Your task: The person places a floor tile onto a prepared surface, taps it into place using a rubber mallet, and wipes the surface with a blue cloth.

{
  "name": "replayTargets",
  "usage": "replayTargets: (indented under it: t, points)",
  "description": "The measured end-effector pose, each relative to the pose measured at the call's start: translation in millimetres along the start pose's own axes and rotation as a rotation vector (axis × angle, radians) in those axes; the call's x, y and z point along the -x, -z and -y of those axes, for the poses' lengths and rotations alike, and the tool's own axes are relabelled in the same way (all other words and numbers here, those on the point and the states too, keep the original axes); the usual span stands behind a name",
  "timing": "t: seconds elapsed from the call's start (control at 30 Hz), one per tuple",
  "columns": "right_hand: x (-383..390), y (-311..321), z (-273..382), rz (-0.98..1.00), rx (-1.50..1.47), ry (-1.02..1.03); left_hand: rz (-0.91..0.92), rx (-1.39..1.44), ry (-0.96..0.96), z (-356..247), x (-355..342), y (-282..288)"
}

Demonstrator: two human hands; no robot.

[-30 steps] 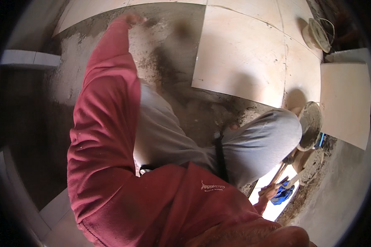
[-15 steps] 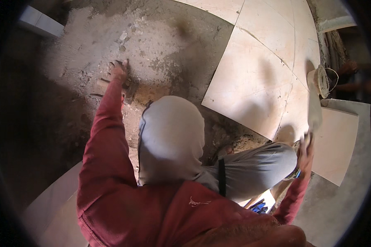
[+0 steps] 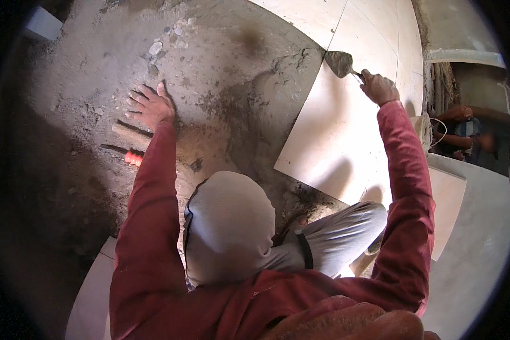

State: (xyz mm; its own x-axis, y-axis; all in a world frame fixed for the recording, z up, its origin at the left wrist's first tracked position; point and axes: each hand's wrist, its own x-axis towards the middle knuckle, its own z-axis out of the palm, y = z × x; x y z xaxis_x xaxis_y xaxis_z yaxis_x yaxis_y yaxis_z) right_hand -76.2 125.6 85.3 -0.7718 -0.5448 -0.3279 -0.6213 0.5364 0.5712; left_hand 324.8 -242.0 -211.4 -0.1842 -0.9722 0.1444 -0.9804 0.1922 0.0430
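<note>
My right hand (image 3: 379,88) grips a pointed trowel (image 3: 339,63) by its handle. Grey mortar coats the blade, which hangs at the left edge of the large pale tiles (image 3: 334,124), near a joint between two of them. On the rough, mortar-covered floor (image 3: 209,62), my left hand (image 3: 152,106) rests with fingers spread and nothing in them. Just below that hand lies a wooden handle (image 3: 131,134), its other end hidden by my forearm. Beside it is a tool with a red grip (image 3: 133,158) and a dark shaft.
A bucket (image 3: 422,131) with a wire handle stands beyond my right forearm. Another person (image 3: 464,127) is partly visible past it. A loose tile (image 3: 447,198) lies at the right, and pale slabs (image 3: 90,294) are at lower left. My bent knees fill the near middle.
My right hand has swung from beside my right knee up and leftward over the tiles, the trowel now clear in it. My left hand has shifted slightly, baring the red-gripped tool.
</note>
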Motion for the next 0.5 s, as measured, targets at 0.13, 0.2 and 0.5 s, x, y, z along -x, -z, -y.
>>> replayTargets:
  t: [0.13, 0.2, 0.5]
  points:
    - [-49, 4, 8, 0.064, 0.090, 0.019, -0.016, 0.013, -0.002, 0, -5, -2]
    - [-65, -6, 11, -0.034, 0.181, 0.075, -0.026, -0.001, -0.020, 2, -7, -5]
    - [106, -38, 52, -0.142, 0.070, 0.409, -0.016, 0.026, -0.005, 5, 3, 7]
